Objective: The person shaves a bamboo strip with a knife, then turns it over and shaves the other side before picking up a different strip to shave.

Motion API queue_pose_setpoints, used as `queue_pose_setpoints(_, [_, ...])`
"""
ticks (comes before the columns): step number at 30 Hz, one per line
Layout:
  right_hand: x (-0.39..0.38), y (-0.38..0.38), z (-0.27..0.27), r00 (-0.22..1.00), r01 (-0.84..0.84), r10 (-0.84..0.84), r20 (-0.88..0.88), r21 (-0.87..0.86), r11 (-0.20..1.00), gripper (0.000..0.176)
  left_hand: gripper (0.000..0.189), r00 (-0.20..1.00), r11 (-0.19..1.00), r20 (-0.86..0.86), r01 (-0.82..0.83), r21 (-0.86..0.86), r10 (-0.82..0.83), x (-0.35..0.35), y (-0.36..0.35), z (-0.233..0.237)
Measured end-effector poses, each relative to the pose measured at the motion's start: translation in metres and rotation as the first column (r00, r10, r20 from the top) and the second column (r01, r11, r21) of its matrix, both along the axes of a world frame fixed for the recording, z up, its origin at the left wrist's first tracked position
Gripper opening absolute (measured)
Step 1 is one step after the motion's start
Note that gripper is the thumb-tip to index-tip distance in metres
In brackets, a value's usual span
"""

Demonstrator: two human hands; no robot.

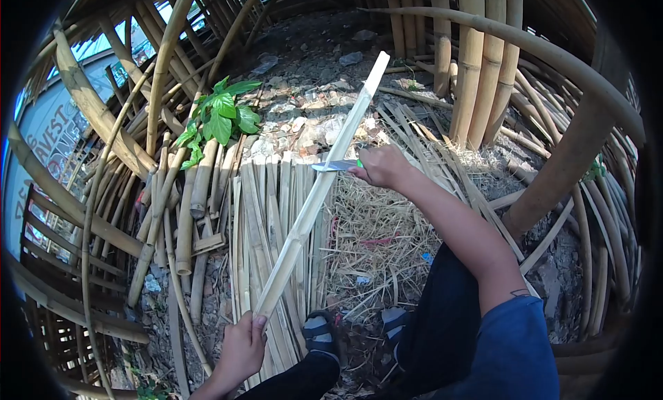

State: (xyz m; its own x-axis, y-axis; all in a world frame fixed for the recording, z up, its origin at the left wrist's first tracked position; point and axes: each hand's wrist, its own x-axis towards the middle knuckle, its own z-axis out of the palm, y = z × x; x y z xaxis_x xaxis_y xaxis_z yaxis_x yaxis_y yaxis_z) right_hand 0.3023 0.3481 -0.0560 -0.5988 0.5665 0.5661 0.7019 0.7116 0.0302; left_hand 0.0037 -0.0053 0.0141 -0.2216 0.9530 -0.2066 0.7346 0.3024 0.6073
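A long split bamboo strip (297, 237) slants from the lower left up to the top middle, its pale inner side showing. Around its lower end my left hand (243, 348) is closed. My right hand (384, 167) grips a knife (337, 166) by a handle that shows a bit of green. The blade lies across the strip at about its middle, seemingly touching it. Beneath the strip, several split bamboo slats (266, 213) lie side by side on the ground. Bamboo shavings (376, 241) are heaped to the right of them, under my right forearm.
Upright bamboo poles (469, 75) stand at the back right, and a thick curved pole (552, 58) arches over the right side. More bamboo poles (103, 117) lean at left near a leafy green plant (221, 117). My sandalled feet (321, 338) stand beside the slats. Rubble (304, 117) covers the ground behind.
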Motion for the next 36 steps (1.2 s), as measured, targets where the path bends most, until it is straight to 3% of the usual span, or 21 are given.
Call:
queue_pose_setpoints(6, [0.016, 0.016, -0.006, 0.999, 0.035, -0.036, 0.015, 0.002, 0.999, 0.058, 0.036, 0.999, 0.997, -0.047, -0.018, -0.078, 0.014, -0.002, -0.005, 0.005])
queue_pose_setpoints(8, [0.022, 0.025, -0.004, 0.938, 0.326, -0.34, -0.067, -0.165, 0.931, 0.068, 0.036, 0.999, 0.997, -0.044, -0.014, -0.077, 0.01, -0.006, -0.008, 0.006])
queue_pose_setpoints(10, [0.074, 0.062, 0.002, 0.754, 0.496, -0.63, -0.187, -0.467, 0.732, 0.078, 0.036, 0.999, 0.997, -0.046, -0.012, -0.076, 0.008, -0.01, -0.015, 0.0])
queue_pose_setpoints(12, [0.105, 0.052, -0.005, 0.663, 0.556, -0.704, -0.255, -0.461, 0.691, 0.081, 0.033, 0.985, 0.994, -0.131, 0.109, -0.025, -0.111, -0.017, -0.022, -0.005])
queue_pose_setpoints(15, [0.103, 0.043, -0.008, 0.609, 0.549, -0.754, -0.245, -0.556, 0.624, 0.076, 0.034, 1.0, 0.999, -0.021, 0.013, -0.047, -0.014, -0.015, -0.012, -0.009])
queue_pose_setpoints(16, [0.092, 0.035, -0.001, 0.614, 0.552, -0.754, -0.234, -0.556, 0.622, 0.076, 0.035, 0.999, 0.998, 0.025, -0.041, -0.057, 0.042, -0.013, -0.008, -0.008])
queue_pose_setpoints(18, [0.055, 0.016, 0.022, 0.69, 0.331, -0.584, -0.428, -0.53, 0.78, 0.07, 0.035, 0.999, 0.997, 0.001, -0.051, -0.057, 0.051, -0.007, 0.0, -0.002])
queue_pose_setpoints(20, [0.015, -0.011, 0.03, 0.796, 0.034, -0.278, -0.538, -0.418, 0.908, 0.058, 0.036, 0.997, 0.997, 0.02, -0.073, -0.04, 0.074, -0.006, 0.004, -0.003])
queue_pose_setpoints(22, [-0.018, -0.045, 0.037, 0.891, -0.157, -0.067, -0.448, -0.445, 0.882, 0.055, 0.038, 0.992, 0.994, 0.066, -0.105, -0.025, 0.106, -0.003, 0.007, -0.002])
queue_pose_setpoints(24, [-0.042, -0.069, 0.036, 0.927, -0.273, 0.108, -0.359, -0.448, 0.851, 0.055, 0.038, 0.998, 0.998, -0.008, -0.069, -0.009, 0.069, -0.004, 0.009, 0.001])
queue_pose_setpoints(28, [-0.063, -0.094, 0.024, 0.919, -0.325, 0.227, -0.323, -0.294, 0.899, 0.054, 0.039, 0.994, 0.996, 0.053, -0.094, 0.01, 0.093, -0.003, 0.008, 0.002])
queue_pose_setpoints(30, [-0.067, -0.082, 0.011, 0.899, -0.285, 0.271, -0.344, 0.01, 0.958, 0.051, 0.038, 0.996, 0.996, 0.025, -0.085, 0.016, 0.084, 0.002, 0.008, 0.008])
queue_pose_setpoints(34, [-0.057, -0.06, 0.007, 0.937, -0.168, 0.178, -0.3, 0.058, 0.984, 0.05, 0.037, 0.997, 0.997, 0.022, -0.076, 0.012, 0.076, 0.005, 0.005, 0.01])
queue_pose_setpoints(36, [-0.047, -0.037, 0.008, 0.945, 0.02, -0.045, -0.324, -0.081, 0.997, 0.049, 0.037, 0.996, 0.999, -0.08, -0.026, 0.021, 0.027, 0.006, 0.004, 0.011])
